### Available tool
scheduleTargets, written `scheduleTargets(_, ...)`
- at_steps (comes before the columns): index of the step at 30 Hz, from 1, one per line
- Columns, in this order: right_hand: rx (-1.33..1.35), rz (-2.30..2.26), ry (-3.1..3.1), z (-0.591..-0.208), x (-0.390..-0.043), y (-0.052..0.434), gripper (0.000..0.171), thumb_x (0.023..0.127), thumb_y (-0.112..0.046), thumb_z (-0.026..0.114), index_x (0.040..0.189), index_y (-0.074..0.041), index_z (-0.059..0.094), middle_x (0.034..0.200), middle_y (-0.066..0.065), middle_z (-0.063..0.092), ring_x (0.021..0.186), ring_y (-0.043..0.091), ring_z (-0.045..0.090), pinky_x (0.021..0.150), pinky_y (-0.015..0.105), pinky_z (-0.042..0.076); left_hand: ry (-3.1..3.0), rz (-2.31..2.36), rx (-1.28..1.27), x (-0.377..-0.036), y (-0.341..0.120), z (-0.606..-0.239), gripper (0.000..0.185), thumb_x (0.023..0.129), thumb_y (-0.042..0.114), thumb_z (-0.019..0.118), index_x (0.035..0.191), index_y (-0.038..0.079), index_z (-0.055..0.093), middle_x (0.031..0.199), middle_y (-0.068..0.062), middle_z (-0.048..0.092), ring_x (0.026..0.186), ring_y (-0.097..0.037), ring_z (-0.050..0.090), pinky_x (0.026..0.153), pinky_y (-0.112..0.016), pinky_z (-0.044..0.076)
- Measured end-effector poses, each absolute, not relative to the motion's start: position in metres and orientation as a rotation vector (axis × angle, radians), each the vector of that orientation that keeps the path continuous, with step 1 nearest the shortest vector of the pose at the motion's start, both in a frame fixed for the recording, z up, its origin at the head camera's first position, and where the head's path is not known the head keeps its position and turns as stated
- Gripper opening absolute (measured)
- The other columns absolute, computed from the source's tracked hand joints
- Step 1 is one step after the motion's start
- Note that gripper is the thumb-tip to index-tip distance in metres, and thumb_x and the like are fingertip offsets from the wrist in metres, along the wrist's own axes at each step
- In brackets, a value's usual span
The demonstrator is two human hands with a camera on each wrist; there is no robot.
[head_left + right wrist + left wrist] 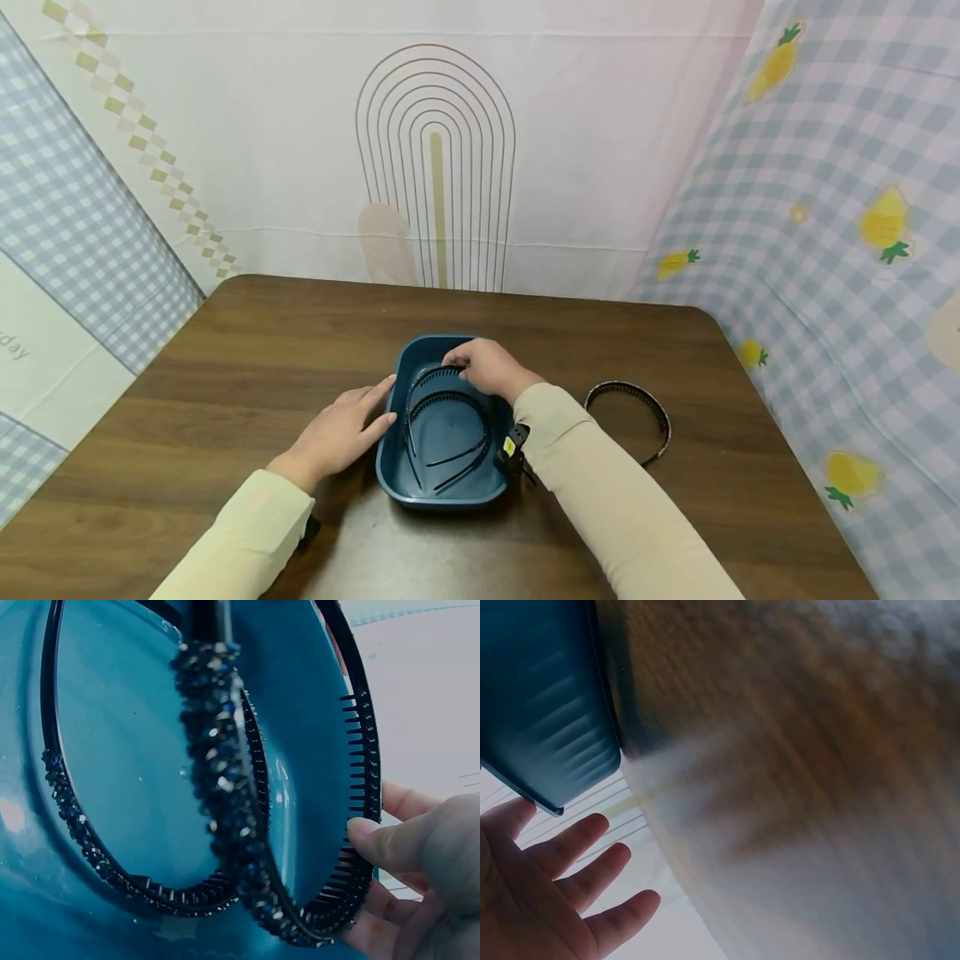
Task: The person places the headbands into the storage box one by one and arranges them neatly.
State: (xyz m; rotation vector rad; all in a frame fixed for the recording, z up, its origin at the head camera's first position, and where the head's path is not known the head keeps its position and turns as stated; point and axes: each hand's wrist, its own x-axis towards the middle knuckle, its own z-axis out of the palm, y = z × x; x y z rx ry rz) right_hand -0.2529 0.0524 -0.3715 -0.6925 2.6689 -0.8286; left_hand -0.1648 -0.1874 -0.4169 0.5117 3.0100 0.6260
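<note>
A blue plastic tub (442,502) stands on the table in the head view. My right hand (489,368) reaches over its far right part and pinches a black toothed headband (366,769) between thumb and fingers. Dark faceted beads cover the curved top of this headband. Another beaded headband (79,825) lies inside the tub beside it, its ends toward me in the head view. My left hand (337,429) is spread at the tub's left side, fingertips at the rim. In the left wrist view its fingers (577,844) are straight, close to the tub's outer wall.
To the right of the tub a further headband (666,425) lies on the brown wooden table (300,333), partly hidden by my right sleeve (600,475). A patterned cloth (585,150) hangs behind the table, with checked cloth at both sides.
</note>
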Motion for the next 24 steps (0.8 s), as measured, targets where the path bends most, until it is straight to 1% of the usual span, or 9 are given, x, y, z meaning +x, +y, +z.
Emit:
scheduleTargets(3, -0.705, -0.777, 2.669, -0.374, -0.254, 0.05, 0.031, 0.091, 0.006, 0.059, 0.115, -0.01, 0.071, 0.117, 0.008, 0.065, 0.112, 0.022, 0.057, 0.096, 0.039, 0.048, 3.01, 0.622, 0.52, -0.165, -0.186, -0.416, 0.061, 0.1, 0.041, 0.047, 0.152, 0.013, 0.031, 0.143, -0.021, 0.047, 0.131, -0.041, 0.043, 0.104, -0.059, 0.036)
scheduleTargets(9, -0.729, -0.705, 2.659, -0.377, -0.252, 0.047, 0.032, 0.092, 0.006, 0.058, 0.114, -0.012, 0.071, 0.11, 0.007, 0.064, 0.099, 0.02, 0.055, 0.087, 0.035, 0.049, 3.007, 0.621, 0.514, -0.165, -0.186, -0.416, 0.061, 0.101, 0.041, 0.046, 0.153, 0.014, 0.031, 0.143, -0.021, 0.047, 0.131, -0.041, 0.043, 0.104, -0.058, 0.036)
scheduleTargets(13, -0.751, -0.684, 2.652, -0.378, -0.25, 0.046, 0.029, 0.091, 0.005, 0.06, 0.111, -0.012, 0.073, 0.105, 0.006, 0.064, 0.095, 0.019, 0.054, 0.084, 0.035, 0.049, 3.01, 0.624, 0.515, -0.165, -0.187, -0.416, 0.061, 0.101, 0.041, 0.046, 0.153, 0.014, 0.031, 0.143, -0.021, 0.047, 0.131, -0.041, 0.043, 0.104, -0.058, 0.036)
scheduleTargets(17, -0.745, -0.67, 2.64, -0.379, -0.249, 0.044, 0.029, 0.09, 0.005, 0.062, 0.111, -0.012, 0.073, 0.101, 0.005, 0.063, 0.093, 0.019, 0.053, 0.082, 0.034, 0.05, 3.007, 0.626, 0.518, -0.165, -0.187, -0.416, 0.061, 0.101, 0.042, 0.046, 0.152, 0.013, 0.031, 0.143, -0.021, 0.047, 0.131, -0.041, 0.043, 0.104, -0.058, 0.037)
scheduleTargets(24, -0.714, -0.653, 2.637, -0.38, -0.249, 0.041, 0.031, 0.088, 0.003, 0.066, 0.115, -0.012, 0.072, 0.103, 0.005, 0.063, 0.093, 0.017, 0.055, 0.08, 0.032, 0.051, 2.998, 0.627, 0.486, -0.164, -0.187, -0.416, 0.061, 0.1, 0.04, 0.047, 0.153, 0.014, 0.03, 0.144, -0.021, 0.046, 0.132, -0.041, 0.042, 0.105, -0.058, 0.035)
